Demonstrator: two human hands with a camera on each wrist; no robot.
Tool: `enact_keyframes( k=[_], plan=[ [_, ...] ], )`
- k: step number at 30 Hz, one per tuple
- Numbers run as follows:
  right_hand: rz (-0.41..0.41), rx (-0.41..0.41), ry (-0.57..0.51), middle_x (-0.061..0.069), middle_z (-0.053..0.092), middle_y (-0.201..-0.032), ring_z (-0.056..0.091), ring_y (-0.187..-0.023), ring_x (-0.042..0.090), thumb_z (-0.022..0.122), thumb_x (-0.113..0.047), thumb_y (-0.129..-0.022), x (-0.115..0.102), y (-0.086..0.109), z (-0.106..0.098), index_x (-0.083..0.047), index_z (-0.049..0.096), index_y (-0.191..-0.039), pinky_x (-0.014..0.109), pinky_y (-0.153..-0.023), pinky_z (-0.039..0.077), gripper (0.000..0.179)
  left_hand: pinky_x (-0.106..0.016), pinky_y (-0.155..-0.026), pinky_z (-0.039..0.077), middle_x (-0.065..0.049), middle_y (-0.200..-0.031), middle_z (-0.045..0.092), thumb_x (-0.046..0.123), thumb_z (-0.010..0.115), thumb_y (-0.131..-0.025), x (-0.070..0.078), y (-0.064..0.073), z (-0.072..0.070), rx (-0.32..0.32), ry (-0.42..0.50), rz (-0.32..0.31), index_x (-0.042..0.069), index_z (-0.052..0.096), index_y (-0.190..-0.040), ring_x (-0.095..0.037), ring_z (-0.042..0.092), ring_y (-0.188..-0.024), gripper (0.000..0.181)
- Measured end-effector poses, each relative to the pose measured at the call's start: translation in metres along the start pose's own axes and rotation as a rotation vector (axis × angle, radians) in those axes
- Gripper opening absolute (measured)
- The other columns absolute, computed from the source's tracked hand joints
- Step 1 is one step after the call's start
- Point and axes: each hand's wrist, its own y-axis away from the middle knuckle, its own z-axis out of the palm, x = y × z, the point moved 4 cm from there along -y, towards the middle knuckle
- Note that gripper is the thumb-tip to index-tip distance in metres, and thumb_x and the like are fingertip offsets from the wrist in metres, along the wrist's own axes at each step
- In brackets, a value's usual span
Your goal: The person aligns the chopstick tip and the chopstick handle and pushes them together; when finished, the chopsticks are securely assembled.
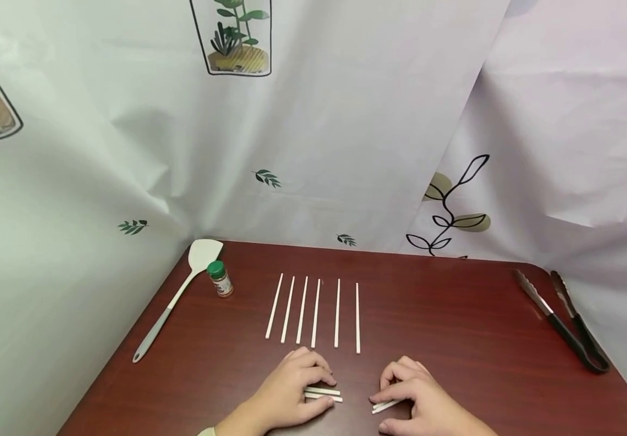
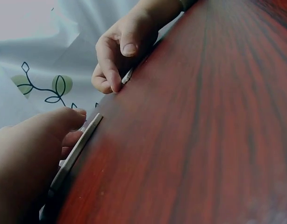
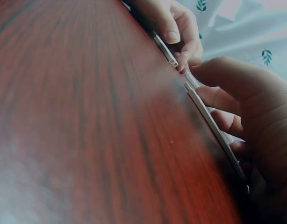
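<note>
Two pale, slim chopsticks (image 1: 324,392) lie on the tabletop under my left hand (image 1: 294,390), ends showing between the thumb and bent fingers. In the left wrist view, the left thumb (image 2: 71,117) is apart from the nearer stick (image 2: 78,151). My right hand (image 1: 419,393) arches over another pair of chopsticks (image 1: 387,406), the index fingertip right at them and the thumb apart. The right wrist view shows one stick (image 3: 211,123) along the table, fingers on its far side. The pairs' ends face each other across a small gap. Beyond the hands, several white chopsticks (image 1: 315,312) lie in a spaced row.
A white spatula (image 1: 183,287) with a grey handle lies at the table's left edge, beside a green-capped spice jar (image 1: 219,278). Black-handled metal tongs (image 1: 569,333) rest spread at the right. A printed white curtain (image 1: 346,121) hangs behind the dark red table (image 1: 444,309).
</note>
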Motion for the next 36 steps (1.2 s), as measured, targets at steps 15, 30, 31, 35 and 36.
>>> enact_keyframes(
  k=[15, 30, 31, 35, 36],
  plan=[
    [0.031, 0.06, 0.007, -0.026, 0.06, -0.099, 0.048, -0.094, -0.005, 0.096, -0.02, -0.077, 0.003, -0.003, 0.002, -0.039, 0.083, -0.099, 0.021, -0.085, 0.037, 0.032, -0.026, -0.087, 0.046, 0.021, -0.104, 0.068, 0.03, 0.091, -0.085, 0.0, 0.0, 0.002, 0.08, -0.036, 0.081, 0.029, 0.083, -0.095, 0.0, 0.057, -0.099, 0.012],
    [0.058, 0.13, 0.034, -0.029, 0.063, -0.087, 0.048, -0.086, -0.004, 0.099, -0.017, -0.068, 0.0, -0.001, 0.01, -0.037, 0.078, -0.087, 0.022, -0.079, 0.034, 0.034, -0.026, -0.084, 0.044, 0.028, -0.09, 0.064, 0.025, 0.096, -0.076, 0.004, -0.001, 0.002, 0.08, 0.069, -0.118, 0.03, 0.083, -0.082, 0.007, 0.052, -0.089, 0.015],
    [0.054, 0.132, 0.04, -0.03, 0.063, -0.087, 0.048, -0.086, -0.004, 0.099, -0.018, -0.068, -0.001, -0.001, 0.01, -0.037, 0.078, -0.087, 0.022, -0.079, 0.034, 0.034, -0.025, -0.083, 0.044, 0.029, -0.089, 0.063, 0.026, 0.096, -0.076, 0.005, -0.001, 0.002, 0.071, 0.071, -0.127, 0.031, 0.083, -0.082, 0.008, 0.05, -0.088, 0.015],
    [0.048, 0.135, 0.045, -0.031, 0.062, -0.086, 0.047, -0.085, -0.005, 0.099, -0.018, -0.068, -0.002, -0.002, 0.011, -0.037, 0.077, -0.087, 0.021, -0.079, 0.033, 0.035, -0.023, -0.08, 0.04, 0.029, -0.085, 0.058, 0.028, 0.096, -0.076, 0.009, -0.002, 0.0, 0.043, 0.069, -0.153, 0.033, 0.083, -0.082, 0.009, 0.042, -0.083, 0.015],
    [0.049, 0.135, 0.043, -0.031, 0.061, -0.085, 0.047, -0.085, -0.005, 0.099, -0.018, -0.068, -0.002, -0.002, 0.011, -0.037, 0.077, -0.087, 0.021, -0.079, 0.033, 0.035, -0.023, -0.08, 0.04, 0.029, -0.084, 0.056, 0.029, 0.096, -0.076, 0.01, -0.002, 0.0, 0.039, 0.066, -0.157, 0.033, 0.083, -0.082, 0.009, 0.041, -0.083, 0.015]
  ],
)
